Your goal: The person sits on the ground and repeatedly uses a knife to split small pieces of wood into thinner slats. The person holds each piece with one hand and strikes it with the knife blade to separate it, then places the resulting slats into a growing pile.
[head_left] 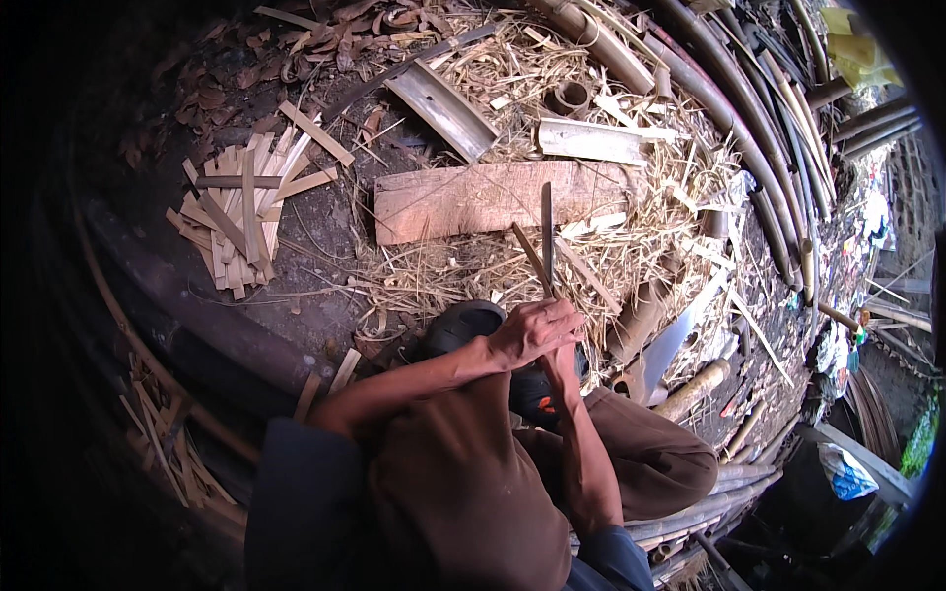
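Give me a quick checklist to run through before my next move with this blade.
Hands together: ok; left hand and right hand meet in front of the body.
Blade aimed away from the body: ok; it points out toward the wooden plank.
Which hand grips the blade: cannot tell; the fingers hide its lower end.
Saw clear of the legs: not ok; its handle lies close by the right leg.
Ground free of shavings: not ok; they're strewn around the plank.
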`<state>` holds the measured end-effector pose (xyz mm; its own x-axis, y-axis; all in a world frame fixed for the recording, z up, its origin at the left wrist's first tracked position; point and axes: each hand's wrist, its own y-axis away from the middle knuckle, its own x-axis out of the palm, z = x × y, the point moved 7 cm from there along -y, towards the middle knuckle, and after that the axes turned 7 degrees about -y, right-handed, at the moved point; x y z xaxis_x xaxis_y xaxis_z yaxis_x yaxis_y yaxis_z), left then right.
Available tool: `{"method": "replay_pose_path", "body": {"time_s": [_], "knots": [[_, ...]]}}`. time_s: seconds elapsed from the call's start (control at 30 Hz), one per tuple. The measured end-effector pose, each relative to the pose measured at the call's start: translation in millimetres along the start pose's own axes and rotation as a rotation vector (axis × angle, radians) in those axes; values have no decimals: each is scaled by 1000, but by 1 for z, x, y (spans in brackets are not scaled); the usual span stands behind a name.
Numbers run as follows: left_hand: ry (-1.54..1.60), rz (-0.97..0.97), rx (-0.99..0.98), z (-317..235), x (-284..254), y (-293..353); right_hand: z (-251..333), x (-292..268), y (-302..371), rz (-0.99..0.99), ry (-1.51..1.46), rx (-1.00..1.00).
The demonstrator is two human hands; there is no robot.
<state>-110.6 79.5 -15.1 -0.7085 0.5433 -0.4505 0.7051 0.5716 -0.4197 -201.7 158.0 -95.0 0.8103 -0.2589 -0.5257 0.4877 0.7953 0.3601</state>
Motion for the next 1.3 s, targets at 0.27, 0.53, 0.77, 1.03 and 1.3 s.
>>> {"method": "replay_pose_path", "body": {"time_s": [0.27,0.53,0.77,1.03,1.3], "knots": [[-25,-44,19,-6,-8,-8,0,5,-21,-69,204,-57],[-64,-86,11,-3,-3,-14,-6,21,-34,-41,288,-111],[-35,-167,17,-5,-11,-16,-17,59,-76,-14,392,-184],[-88,-109,-161,6,-41,-46,-45,59,-101,-15,208,-158],[-250,-302,-713,114,-185,-48,10,15,2,-45,71,77]]}}
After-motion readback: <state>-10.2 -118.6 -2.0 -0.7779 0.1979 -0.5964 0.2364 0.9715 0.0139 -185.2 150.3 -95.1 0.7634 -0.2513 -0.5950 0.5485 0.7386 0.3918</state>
